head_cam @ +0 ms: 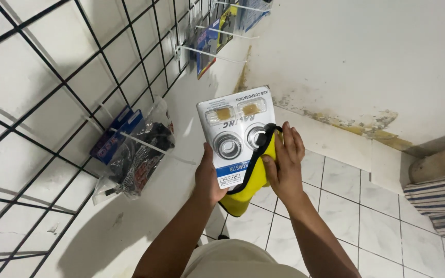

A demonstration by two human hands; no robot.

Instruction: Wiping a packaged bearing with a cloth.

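- Holding steady here: the left hand point(209, 177) grips a white blister card point(237, 135) by its lower left edge, thumb on the front, the other fingers hidden behind.
- The card sits in mid-air between the two hands, above the tiled floor point(366, 216) and just off the wire grid rack point(52, 103) on the wall; two round metal rings show under its clear plastic.
- The right hand point(286, 164) presses a yellow cloth point(251, 188) with black trim against the card's right side, fingers closed over the cloth, fingertips spread along the card's edge.
- Risk, as I read it: the left hand pinches only one edge, so a hard push from the cloth could twist the card loose and drop it to the floor.
- The cloth's hanging lower end could also snag a hook point(145, 144), where bagged goods point(137, 154) hang nearby.
- Pose: both forearms rise from the bottom of the view, wrists angled inward, palms facing each other across the card.
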